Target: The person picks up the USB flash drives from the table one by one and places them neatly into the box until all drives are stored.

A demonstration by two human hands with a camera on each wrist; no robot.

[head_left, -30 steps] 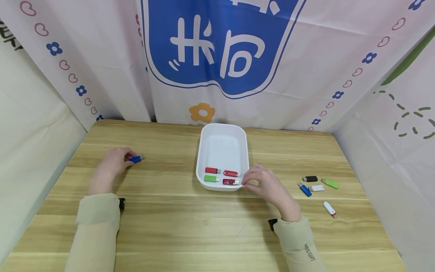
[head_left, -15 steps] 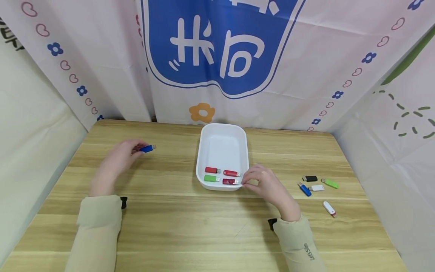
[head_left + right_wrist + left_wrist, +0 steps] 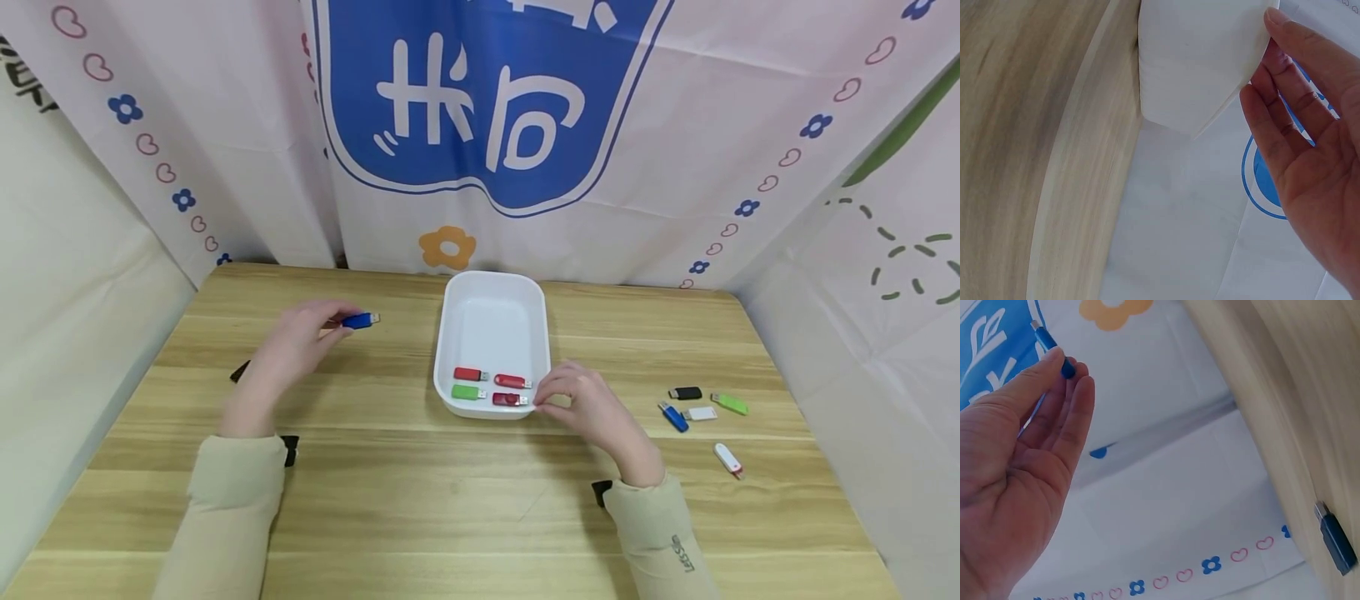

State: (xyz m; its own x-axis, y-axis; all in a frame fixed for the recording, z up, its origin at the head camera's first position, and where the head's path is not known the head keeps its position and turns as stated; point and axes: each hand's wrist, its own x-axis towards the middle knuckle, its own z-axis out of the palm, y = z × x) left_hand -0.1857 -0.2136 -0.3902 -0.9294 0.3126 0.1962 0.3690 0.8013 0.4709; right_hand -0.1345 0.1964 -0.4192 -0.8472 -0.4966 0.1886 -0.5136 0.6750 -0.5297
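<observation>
My left hand (image 3: 300, 337) pinches a blue USB flash drive (image 3: 362, 320) between thumb and fingertips, its metal plug pointing right. In the left wrist view the same blue drive (image 3: 1050, 342) is held in front of the curtain. A dark USB flash drive (image 3: 240, 371) lies on the table, partly behind the left wrist. My right hand (image 3: 588, 400) grips the front right rim of a white plastic tray (image 3: 491, 282), thumb and fingers at its edge. Inside the tray's front lie two red flash drives, a green one (image 3: 467, 392) and a dark red one (image 3: 510, 400), in two rows.
On the table (image 3: 450, 500) at right lie several flash drives: a black one (image 3: 685, 392), a green one (image 3: 730, 404), a blue one (image 3: 673, 417), and two white ones, the lower (image 3: 726, 458) having a red end. A printed curtain (image 3: 375, 233) hangs behind the table.
My left hand has carried the blue flash drive to the right and farther back, toward the tray, uncovering the dark drive at left. The right hand stays at the tray's rim.
</observation>
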